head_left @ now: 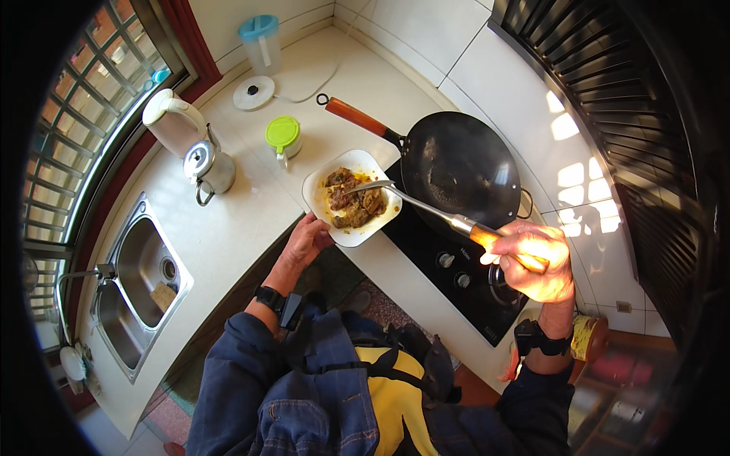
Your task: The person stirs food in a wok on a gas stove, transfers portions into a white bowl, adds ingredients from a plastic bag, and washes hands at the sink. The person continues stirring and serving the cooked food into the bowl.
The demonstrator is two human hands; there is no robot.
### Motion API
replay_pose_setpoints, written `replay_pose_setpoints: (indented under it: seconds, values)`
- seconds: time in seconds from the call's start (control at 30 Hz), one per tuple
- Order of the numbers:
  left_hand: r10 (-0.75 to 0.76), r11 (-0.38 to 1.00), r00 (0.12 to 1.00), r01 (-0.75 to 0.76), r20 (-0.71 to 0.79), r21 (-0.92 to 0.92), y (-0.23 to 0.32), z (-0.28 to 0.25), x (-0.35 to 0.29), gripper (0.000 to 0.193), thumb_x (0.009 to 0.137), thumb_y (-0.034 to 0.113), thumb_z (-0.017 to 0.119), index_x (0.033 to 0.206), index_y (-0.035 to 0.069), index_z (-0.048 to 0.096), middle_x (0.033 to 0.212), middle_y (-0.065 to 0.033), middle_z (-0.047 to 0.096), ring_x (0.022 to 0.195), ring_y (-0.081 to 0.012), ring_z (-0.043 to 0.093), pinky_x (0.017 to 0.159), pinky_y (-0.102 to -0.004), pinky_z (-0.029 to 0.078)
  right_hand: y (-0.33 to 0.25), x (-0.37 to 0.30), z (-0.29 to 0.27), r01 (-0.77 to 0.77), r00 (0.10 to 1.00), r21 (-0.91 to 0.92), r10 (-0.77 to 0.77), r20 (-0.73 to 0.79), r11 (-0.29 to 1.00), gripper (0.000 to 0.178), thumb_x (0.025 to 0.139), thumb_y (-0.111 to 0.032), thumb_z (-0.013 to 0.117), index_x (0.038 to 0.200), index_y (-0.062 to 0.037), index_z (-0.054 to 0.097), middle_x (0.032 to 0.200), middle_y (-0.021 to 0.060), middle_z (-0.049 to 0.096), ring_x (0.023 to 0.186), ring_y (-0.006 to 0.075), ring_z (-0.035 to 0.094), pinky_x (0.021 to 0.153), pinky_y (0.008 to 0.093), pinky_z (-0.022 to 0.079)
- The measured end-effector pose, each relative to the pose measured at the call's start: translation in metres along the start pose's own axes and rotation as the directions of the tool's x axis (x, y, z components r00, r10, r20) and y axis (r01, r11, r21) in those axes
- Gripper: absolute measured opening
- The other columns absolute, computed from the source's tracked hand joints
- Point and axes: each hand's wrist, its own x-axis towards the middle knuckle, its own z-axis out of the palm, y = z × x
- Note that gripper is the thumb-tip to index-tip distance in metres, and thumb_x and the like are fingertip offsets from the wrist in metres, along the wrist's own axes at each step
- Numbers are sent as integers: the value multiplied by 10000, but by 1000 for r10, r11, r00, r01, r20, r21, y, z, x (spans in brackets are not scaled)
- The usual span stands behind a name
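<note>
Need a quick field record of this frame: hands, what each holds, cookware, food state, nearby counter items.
left hand: grips the near edge of the white plate
right hand: holds the spatula by its orange handle
spatula tip: resting over the food on the plate
food: brown pieces, plated
wok: black, on the stove, looks empty
counter items: kettle, green-lidded jar, blue-lidded jug
sink: at the person's left

Daylight came through the window (72, 114) at the left and lay bright on the counter (243, 220), with sun patches glaring on the wall tiles (578, 182). Fisheye bending curved straight edges, and the rim fell black; the lower right corner was dim and blurred.
</note>
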Motion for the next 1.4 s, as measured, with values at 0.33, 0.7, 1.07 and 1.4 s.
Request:
replay_pose_setpoints:
  seconds: [0.33, 0.7, 1.07, 1.4]
  values:
    - [-5, 998, 1000, 4, 8, 68, -9, -11, 3, 472, 861, 6, 515, 1331, 32, 481, 1216, -116, 626, 1055, -265, 655, 927, -444, 551, 62, -57, -1, -288, 750, 695, 607, -264, 659, 235, 923, -106, 527, 1057, 56, 629, 786, 199, 686, 616, 275, 692, 571, 335, 587]
    - [-21, 997, 1000, 21, 1, 75, -13, -6, 2, 526, 844, 11, 497, 1366, 57, 449, 1244, -114, 610, 1057, -252, 640, 939, -443, 535, 153, -145, -52, -399, 289, 659, 770, -569, 637, 359, 1000, -304, 496, 1038, 31, 619, 715, 138, 683, 459, 178, 607, 391, 233, 441]
    - [14, 998, 999, -10, -53, 58, -15, 4, -4, 468, 854, -3, 507, 1319, 42, 478, 1171, -118, 644, 974, -256, 684, 831, -398, 587, 250, -188, -27, -171, 328, 949, 924, -197, 263, 341, 982, -281, 566, 1148, 14, 604, 966, 169, 706, 783, 229, 705, 601, 298, 558]
    - [16, 993, 998, -9, -59, 118, -13, 0, 3, 522, 857, 20, 499, 1375, 44, 437, 1231, -136, 622, 1046, -260, 658, 933, -443, 544, 258, -150, 2, -189, 412, 966, 907, -88, 179, 318, 925, -258, 582, 1150, -43, 646, 872, 133, 715, 699, 188, 687, 594, 268, 529]
